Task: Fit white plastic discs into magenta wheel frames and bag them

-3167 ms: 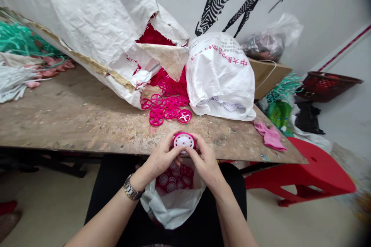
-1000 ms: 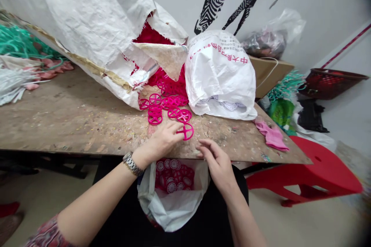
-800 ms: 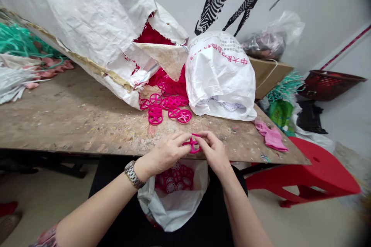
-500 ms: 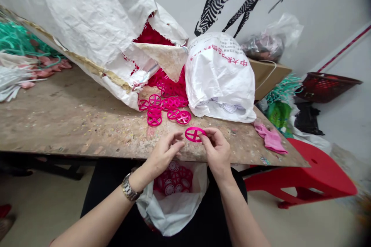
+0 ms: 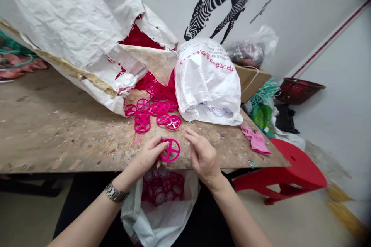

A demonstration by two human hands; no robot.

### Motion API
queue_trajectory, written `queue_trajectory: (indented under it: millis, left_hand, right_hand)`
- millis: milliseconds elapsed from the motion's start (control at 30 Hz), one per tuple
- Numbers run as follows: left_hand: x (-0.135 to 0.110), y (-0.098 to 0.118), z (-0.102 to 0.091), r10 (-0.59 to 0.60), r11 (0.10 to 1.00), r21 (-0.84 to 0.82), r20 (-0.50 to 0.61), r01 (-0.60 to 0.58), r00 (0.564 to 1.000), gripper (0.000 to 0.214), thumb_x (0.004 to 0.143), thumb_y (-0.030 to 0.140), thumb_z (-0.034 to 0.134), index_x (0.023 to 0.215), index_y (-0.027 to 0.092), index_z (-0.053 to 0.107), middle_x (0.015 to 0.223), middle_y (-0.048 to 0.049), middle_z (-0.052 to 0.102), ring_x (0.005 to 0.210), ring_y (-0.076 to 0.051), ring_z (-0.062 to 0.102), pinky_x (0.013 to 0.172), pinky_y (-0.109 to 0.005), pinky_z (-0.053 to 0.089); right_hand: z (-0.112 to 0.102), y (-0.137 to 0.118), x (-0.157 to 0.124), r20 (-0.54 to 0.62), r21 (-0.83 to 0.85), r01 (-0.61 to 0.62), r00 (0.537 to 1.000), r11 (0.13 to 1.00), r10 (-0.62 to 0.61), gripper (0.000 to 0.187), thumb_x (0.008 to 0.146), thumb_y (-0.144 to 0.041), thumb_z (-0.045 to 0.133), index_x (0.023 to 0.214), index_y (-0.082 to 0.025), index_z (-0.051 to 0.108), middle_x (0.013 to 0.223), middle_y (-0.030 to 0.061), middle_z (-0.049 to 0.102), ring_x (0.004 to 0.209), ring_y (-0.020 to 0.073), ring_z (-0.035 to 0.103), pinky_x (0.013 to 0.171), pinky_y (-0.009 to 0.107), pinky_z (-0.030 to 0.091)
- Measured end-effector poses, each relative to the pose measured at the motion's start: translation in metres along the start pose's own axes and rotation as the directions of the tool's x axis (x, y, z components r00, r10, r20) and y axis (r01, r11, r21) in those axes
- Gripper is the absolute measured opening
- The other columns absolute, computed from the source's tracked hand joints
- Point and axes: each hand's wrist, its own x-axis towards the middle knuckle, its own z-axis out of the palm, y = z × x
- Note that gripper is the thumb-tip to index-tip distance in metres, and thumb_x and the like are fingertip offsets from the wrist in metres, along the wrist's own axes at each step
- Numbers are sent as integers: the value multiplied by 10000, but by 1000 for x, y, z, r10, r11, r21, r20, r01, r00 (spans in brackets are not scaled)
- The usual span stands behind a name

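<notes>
Between the thumb and fingers of my left hand (image 5: 153,151) is a bright pink plastic wheel (image 5: 170,154) with crossed spokes, tilted toward me above the table's front edge. My right hand (image 5: 203,157) is just to its right, apart from it, fingers loosely bent and parted, with nothing visible in them. Several similar pink wheels (image 5: 142,127) lie overlapping on the table beyond my hands. Below the edge, an open white sack (image 5: 162,222) between my legs contains many pink pieces with white patterned discs (image 5: 160,197).
A large torn white sack (image 5: 75,27) spills pink wheels at left. Beside it stands a white printed bag (image 5: 207,85) with white discs at its mouth. A pink cloth (image 5: 256,139) lies at the table's right, near a red stool (image 5: 295,166). A cardboard box (image 5: 251,83) stands behind.
The pink wheel has passed from my right hand to my left and is turned more upright. My right hand has let go. The whole view has shifted to the right.
</notes>
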Motion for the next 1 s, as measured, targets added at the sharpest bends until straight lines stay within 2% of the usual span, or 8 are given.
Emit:
queue_trajectory:
  millis: [100, 200, 367, 500, 600, 767, 933, 1000]
  left_hand:
    - [5, -6, -2, 54, 996, 68, -69, -50, 996, 304, 884, 436, 597, 987, 150, 593, 620, 29, 609, 399, -60, 519, 318, -112, 352]
    - [7, -9, -3, 81, 996, 45, -95, -77, 992, 305, 877, 443, 608, 976, 155, 591, 642, 36, 589, 439, -65, 524, 340, -123, 384]
    - [4, -13, -6, 81, 997, -9, -106, -83, 991, 304, 863, 449, 642, 971, 169, 597, 675, 39, 562, 512, -76, 531, 372, -133, 426]
    - [4, -13, -8, 58, 997, -48, -120, -64, 991, 328, 856, 462, 653, 993, 168, 608, 697, 26, 578, 535, -83, 532, 372, -134, 420]
    - [5, -11, -7, 28, 997, -71, -137, -38, 990, 362, 831, 482, 678, 985, 161, 611, 678, 23, 575, 525, -86, 523, 367, -137, 413]
    - [6, -10, -6, -17, 996, -92, -158, 2, 987, 406, 805, 507, 703, 978, 151, 614, 684, 12, 582, 531, -92, 527, 368, -144, 421]
    - [5, -15, -7, -39, 993, -120, -176, 18, 984, 386, 814, 485, 708, 1000, 159, 618, 688, 17, 584, 497, -77, 501, 371, -146, 425]
    - [5, -17, -8, -55, 991, -133, -189, 29, 980, 395, 800, 491, 721, 999, 164, 621, 690, 18, 591, 489, -75, 499, 363, -143, 416]
  right_hand:
    - [-12, 42, 9, -26, -174, -197, 980, 965, 196, 292, 939, -196, 496, 1187, -194, 651, 1178, 114, 710, 1100, 248, 654, 968, 422, 513]
    - [-27, 96, 23, 30, -427, -404, 888, 809, 459, 306, 922, -264, 512, 1152, -150, 678, 1149, 125, 722, 1090, 270, 654, 965, 416, 503]
    - [-40, 174, 48, 9, -571, -525, 765, 631, 644, 345, 916, -270, 505, 1172, -123, 685, 1169, 176, 707, 1127, 309, 638, 984, 434, 466]
    - [-38, 211, 67, 3, -659, -566, 657, 495, 754, 397, 896, -392, 568, 1168, -131, 691, 1211, 213, 671, 1162, 346, 609, 977, 459, 451]
    - [-33, 231, 77, -24, -698, -583, 600, 416, 799, 564, 840, -506, 626, 1230, -97, 647, 1278, 257, 615, 1214, 404, 553, 994, 522, 422]
    - [-31, 256, 86, -81, -699, -604, 599, 383, 797, 795, 876, -571, 545, 1475, -74, 382, 1441, 290, 460, 1304, 438, 464, 1019, 568, 396]
    - [-39, 277, 94, -165, -681, -615, 658, 398, 735, 664, 948, -540, 410, 1458, -115, 425, 1483, 252, 429, 1352, 435, 410, 1068, 595, 344]
    - [-44, 291, 99, -186, -670, -614, 682, 417, 707, 660, 965, -484, 393, 1512, -119, 338, 1554, 219, 343, 1415, 402, 332, 1111, 557, 325]
